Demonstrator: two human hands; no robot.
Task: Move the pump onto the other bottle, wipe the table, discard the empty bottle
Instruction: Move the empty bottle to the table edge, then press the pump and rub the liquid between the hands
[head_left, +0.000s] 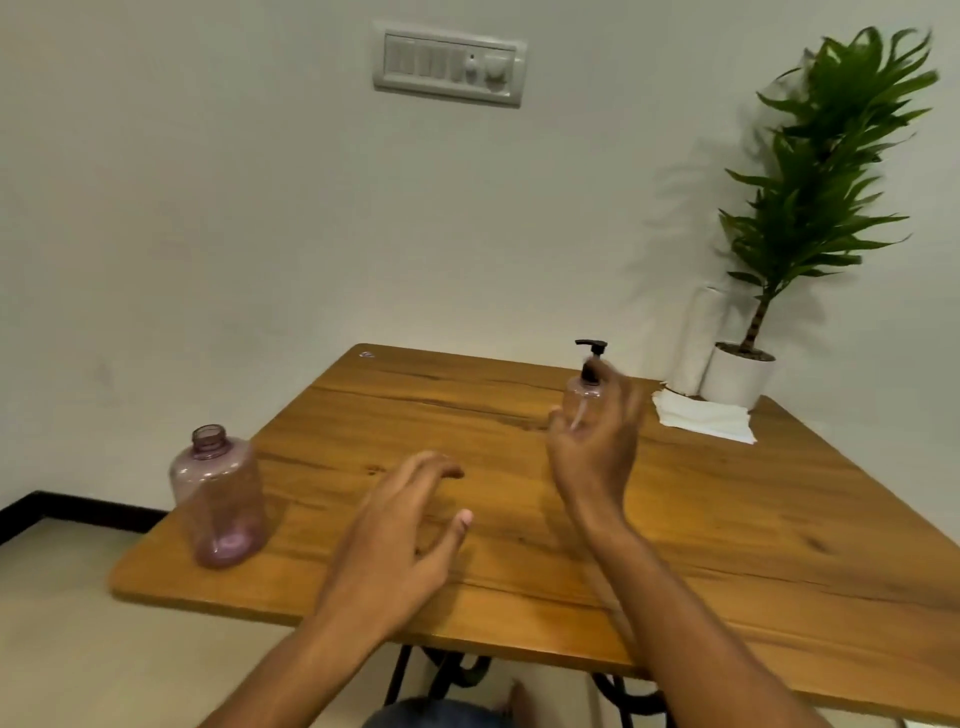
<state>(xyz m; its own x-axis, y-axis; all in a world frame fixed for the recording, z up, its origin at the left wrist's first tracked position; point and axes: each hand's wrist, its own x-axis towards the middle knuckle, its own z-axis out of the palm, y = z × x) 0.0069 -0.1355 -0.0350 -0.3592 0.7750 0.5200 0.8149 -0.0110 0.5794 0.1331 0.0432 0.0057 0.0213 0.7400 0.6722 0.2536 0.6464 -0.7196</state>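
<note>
A clear pink bottle (218, 499) with an open neck and no cap stands near the left edge of the wooden table (727, 519). A second, smaller pink bottle (575, 397) stands farther back, with a black pump (592, 358) on top. My right hand (597, 441) is raised just in front of this bottle, fingers spread and blurred, partly hiding it; I cannot tell whether it touches the bottle. My left hand (400, 535) hovers over the table's middle, fingers apart, holding nothing.
A folded white tissue (706, 421) lies at the back right of the table. Behind it stand a paper towel roll (693, 338) and a potted plant (810, 208) in a white pot. A switch panel (449, 65) is on the wall.
</note>
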